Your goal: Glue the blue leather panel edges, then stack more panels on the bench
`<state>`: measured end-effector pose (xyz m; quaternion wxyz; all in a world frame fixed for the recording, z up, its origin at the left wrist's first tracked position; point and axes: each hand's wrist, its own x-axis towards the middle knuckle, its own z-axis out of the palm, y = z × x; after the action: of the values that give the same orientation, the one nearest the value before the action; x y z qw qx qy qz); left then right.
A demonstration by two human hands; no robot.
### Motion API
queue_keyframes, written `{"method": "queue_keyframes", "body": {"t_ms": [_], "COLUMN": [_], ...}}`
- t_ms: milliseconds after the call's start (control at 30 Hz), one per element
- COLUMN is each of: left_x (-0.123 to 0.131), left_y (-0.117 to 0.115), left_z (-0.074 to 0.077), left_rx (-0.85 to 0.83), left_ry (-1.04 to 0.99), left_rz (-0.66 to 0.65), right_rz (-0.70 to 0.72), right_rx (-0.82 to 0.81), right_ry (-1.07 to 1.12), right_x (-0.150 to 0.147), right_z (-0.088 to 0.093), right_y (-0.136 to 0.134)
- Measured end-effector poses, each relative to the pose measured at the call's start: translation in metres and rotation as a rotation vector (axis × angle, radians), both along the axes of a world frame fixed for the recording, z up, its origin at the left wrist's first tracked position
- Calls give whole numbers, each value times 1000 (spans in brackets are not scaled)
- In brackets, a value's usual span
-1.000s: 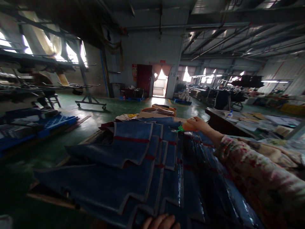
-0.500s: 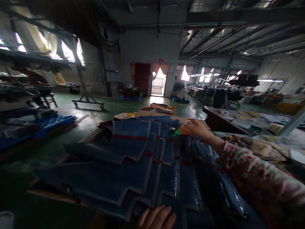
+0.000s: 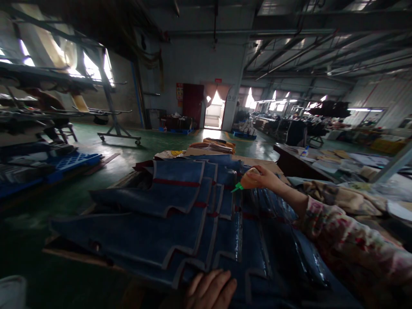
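A fanned stack of blue fabric pieces with pale edging and red bands lies spread in front of me. My right hand, in a floral sleeve, is closed round an orange squeeze bottle whose green nozzle points down at the far edge of a piece. The strips under that arm look glossy. My left hand lies flat with fingers stretched out on the near edge of the stack.
A dark work table with papers stands to the right. Folded tan pieces lie beyond the stack. A wheeled metal rack and blue pallets occupy the green floor at left. A white container sits bottom left.
My right hand has drawn the bottle slightly nearer and lower along the fabric. My left hand has slid further into view onto the near edge of the stack.
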<state>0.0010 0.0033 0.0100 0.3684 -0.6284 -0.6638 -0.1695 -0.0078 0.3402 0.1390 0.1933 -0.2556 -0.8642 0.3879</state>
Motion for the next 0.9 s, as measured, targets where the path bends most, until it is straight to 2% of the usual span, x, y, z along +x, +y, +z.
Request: {"method": "queue_keyframes", "body": {"t_ms": [100,300,567,800,900], "left_x": [2,7,9,11,12], "left_y": [1,0,-3,-3,-5], "left_z": [4,4,2,6,9], "left_rx": [-6,1,-57,-85,-95], "left_ry": [-11,-108,-137,-174,-190], "left_rz": [-9,-10,-11,-14,-15], "right_rz": [19,-60,146,53,125], "right_rx": [-30,20,-133,-47,-62], "right_ry": [-13,5,-107,-33,-55], "right_x": [2,1,18,22,31], "right_z": [-2,3,-5,3,1], "right_y": [0,-1,-18,-25,-34]}}
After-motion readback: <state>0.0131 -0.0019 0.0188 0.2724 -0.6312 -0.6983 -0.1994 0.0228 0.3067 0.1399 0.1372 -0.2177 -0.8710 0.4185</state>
